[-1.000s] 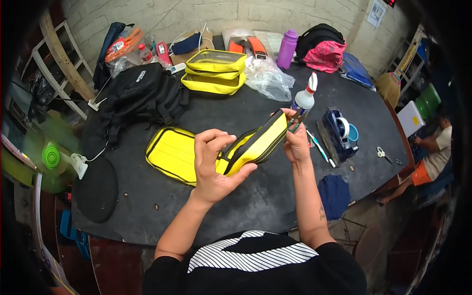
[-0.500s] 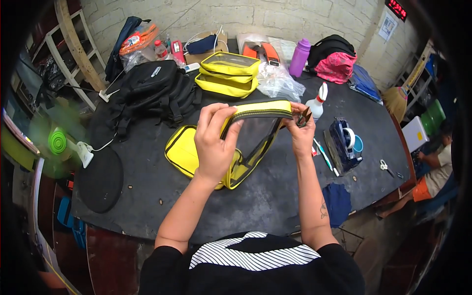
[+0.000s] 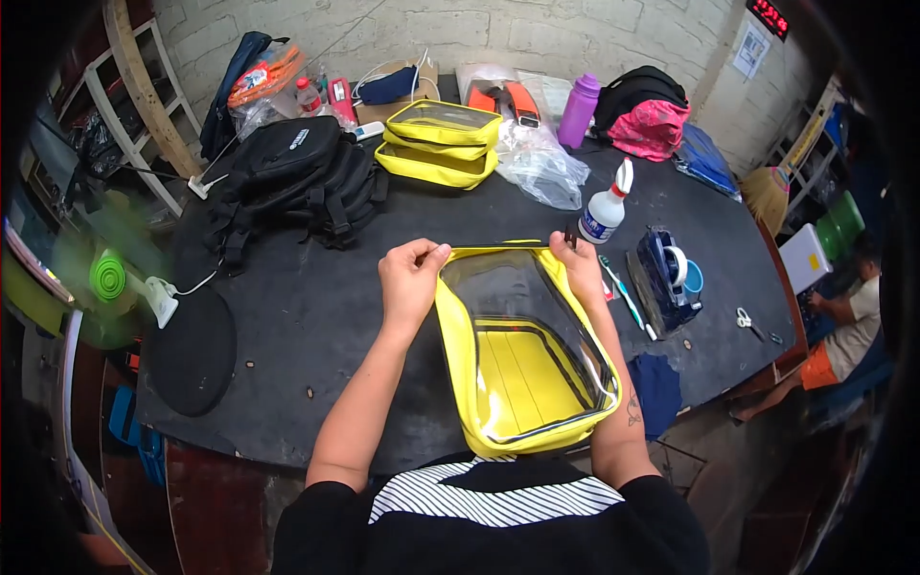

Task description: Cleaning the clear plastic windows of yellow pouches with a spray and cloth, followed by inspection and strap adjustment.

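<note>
Between my hands hangs a yellow pouch with a see-through panel and dark-trimmed edges, tilted toward my body. Its yellow inner wall shows through the clear plastic. My left hand is closed, thumb and fingers pinching the pouch's far left corner. At the far right corner, my right hand grips the rim. A small dark pointed tool, which looks like thread snips, also sticks out of that hand; most of it is hidden. Beyond my hands, other yellow pouches are stacked on the black table.
A black backpack lies at the left. To the right stand a white spray bottle, a purple bottle and a dark tape dispenser. A toothbrush and scissors lie nearby. A person sits far right.
The yellow pouch has been turned and lowered toward me, so its clear panel now faces up. My left hand has shifted from the edge band to a corner; both hands sit slightly lower.
</note>
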Available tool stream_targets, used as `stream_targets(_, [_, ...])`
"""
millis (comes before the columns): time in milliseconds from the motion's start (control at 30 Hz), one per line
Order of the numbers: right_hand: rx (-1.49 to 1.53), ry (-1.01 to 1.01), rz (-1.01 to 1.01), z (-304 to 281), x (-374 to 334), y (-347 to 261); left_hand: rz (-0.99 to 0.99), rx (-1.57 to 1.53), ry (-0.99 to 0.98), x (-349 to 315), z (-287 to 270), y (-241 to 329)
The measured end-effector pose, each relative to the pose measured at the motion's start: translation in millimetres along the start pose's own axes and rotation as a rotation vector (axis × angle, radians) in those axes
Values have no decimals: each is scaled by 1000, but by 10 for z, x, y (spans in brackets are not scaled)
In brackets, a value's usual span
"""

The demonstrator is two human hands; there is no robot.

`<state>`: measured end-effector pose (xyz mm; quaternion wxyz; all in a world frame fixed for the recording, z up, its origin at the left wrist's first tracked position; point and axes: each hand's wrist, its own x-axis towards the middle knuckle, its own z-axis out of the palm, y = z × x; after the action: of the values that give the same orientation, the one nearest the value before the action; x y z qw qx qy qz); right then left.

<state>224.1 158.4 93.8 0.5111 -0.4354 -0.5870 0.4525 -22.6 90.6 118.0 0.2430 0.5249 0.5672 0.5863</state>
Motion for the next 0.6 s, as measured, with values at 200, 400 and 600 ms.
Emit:
stream_targets(200, [-211, 62, -83, 40, -81, 161, -318, -629, -131, 80, 79, -325])
stream_targets(400, [-309, 74, -230, 228, -301, 268, -194, -364, -106, 98, 122, -440])
stream_targets(600, [287, 258, 216, 589, -1038, 382, 201, 123, 15, -292, -24, -38])
